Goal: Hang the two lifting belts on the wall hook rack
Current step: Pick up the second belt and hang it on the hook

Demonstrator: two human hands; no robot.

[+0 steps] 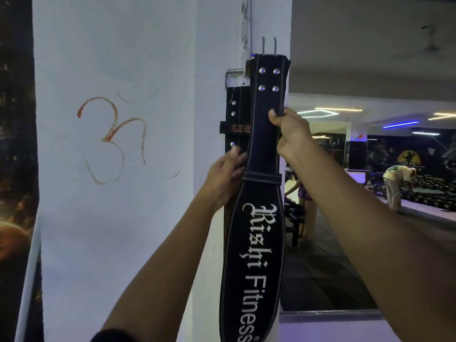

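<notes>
A black lifting belt with white lettering (256, 243) hangs down the corner of a white pillar, its riveted top end folded over, with two metal prongs (269, 45) sticking up above it. My right hand (288, 134) grips its right edge below the rivets. Behind it, to the left, a second black belt (235, 114) hangs with its silver buckle (233, 76) at the top. My left hand (225, 176) rests against this second belt and the front belt's left edge, fingers bent. The hook rack (244, 40) runs up the pillar as a strip with hooks.
The white pillar wall (123, 144) carries an orange drawn symbol. A dark poster lies along the left edge. To the right the gym floor opens out, with a person bending over a dumbbell rack (397, 183) and another person near a bench.
</notes>
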